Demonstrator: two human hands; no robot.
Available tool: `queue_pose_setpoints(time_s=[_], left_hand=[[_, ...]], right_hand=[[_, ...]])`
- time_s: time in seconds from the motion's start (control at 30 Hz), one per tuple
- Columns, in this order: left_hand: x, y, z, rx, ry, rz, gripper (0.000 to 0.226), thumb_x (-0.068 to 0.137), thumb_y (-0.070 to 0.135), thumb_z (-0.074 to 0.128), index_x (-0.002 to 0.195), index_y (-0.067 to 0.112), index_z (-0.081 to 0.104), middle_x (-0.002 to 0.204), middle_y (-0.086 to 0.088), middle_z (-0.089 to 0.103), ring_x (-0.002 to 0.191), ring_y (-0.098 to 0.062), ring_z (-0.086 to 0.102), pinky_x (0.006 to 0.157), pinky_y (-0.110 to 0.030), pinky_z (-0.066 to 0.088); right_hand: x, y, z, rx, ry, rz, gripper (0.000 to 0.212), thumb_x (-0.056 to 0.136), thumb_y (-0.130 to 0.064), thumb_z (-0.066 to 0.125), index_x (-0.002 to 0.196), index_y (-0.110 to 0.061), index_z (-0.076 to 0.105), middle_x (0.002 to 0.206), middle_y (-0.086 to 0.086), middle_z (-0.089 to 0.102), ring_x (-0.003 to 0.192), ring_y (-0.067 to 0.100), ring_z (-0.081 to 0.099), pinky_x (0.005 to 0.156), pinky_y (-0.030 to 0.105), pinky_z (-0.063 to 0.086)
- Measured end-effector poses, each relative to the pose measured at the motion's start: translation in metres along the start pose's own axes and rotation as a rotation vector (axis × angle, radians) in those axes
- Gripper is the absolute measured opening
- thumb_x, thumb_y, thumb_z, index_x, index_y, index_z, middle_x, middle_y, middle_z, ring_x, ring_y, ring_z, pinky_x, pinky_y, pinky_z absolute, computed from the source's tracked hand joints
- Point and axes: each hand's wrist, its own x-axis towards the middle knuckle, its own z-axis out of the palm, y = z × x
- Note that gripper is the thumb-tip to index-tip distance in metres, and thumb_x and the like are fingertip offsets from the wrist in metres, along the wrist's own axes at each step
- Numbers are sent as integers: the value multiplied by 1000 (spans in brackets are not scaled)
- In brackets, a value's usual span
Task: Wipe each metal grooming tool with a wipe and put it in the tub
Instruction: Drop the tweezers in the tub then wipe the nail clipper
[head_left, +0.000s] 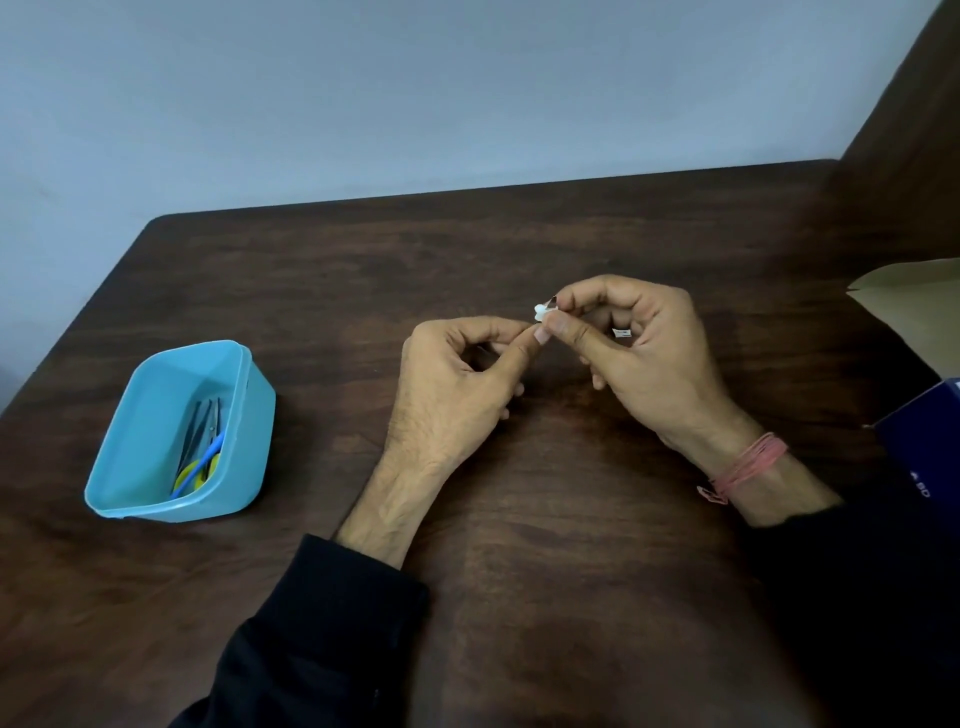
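Dark wood table (519, 571) fills my view. A blue tub (156, 415) at left holds metal tools (200, 431). At centre, my left hand (457, 384) and right hand (639, 353) meet fingertip to fingertip, each pinching a small white wipe (542, 312).

Pinched tool (622, 332) — mostly hidden, perhaps metal

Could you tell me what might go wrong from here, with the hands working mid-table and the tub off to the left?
1. The wipe is a tiny wad pinched between both hands; it could slip out.
2. The right hand hides most of what it holds, so parts may go unwiped.
3. The tub sits well away from the left hand, near the table edge; a careless drop could miss.
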Motion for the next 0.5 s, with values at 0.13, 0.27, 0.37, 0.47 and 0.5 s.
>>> queue_pose_setpoints(time_s=[0.13, 0.27, 0.37, 0.47, 0.5], left_hand=[[0, -1, 1, -2, 36, -15, 18, 97, 43, 87, 96, 25, 88, 82, 0, 82, 64, -13, 75, 49, -29, 57], [1, 0, 1, 16, 29, -29, 19, 96, 45, 87, 94, 26, 88, 80, -1, 82, 64, -15, 76, 50, -28, 57], [1, 2, -1, 19, 17, -35, 20, 95, 46, 87, 95, 26, 88, 80, -1, 82, 65, -18, 78, 51, -29, 58], [1, 1, 0, 27, 26, -35, 20, 96, 46, 87, 93, 26, 88, 79, -2, 82, 66, -24, 79, 51, -31, 60], [1, 1, 0, 22, 27, -38, 21, 95, 47, 87, 94, 26, 88, 79, -2, 82, 66, -23, 78, 51, -31, 59]], right_hand=[[-3, -3, 3, -62, 5, -17, 5, 101, -22, 83, 103, -18, 81, 78, -15, 77, 54, 7, 61, 48, 28, 47], [-3, -5, 4, -105, 42, -52, 5, 101, -24, 84, 100, -19, 82, 85, -10, 79, 62, 16, 69, 56, 39, 58], [-3, -3, 4, -133, 37, -95, 5, 103, -25, 81, 102, -20, 80, 95, -4, 80, 69, 18, 71, 63, 40, 59], [-2, 0, 6, -183, -9, -70, 3, 104, -25, 79, 105, -22, 79, 98, -7, 77, 71, 14, 69, 63, 30, 53], [-2, -1, 7, -192, -1, -82, 3, 104, -24, 79, 105, -22, 79, 98, -7, 76, 73, 16, 70, 65, 30, 54]])
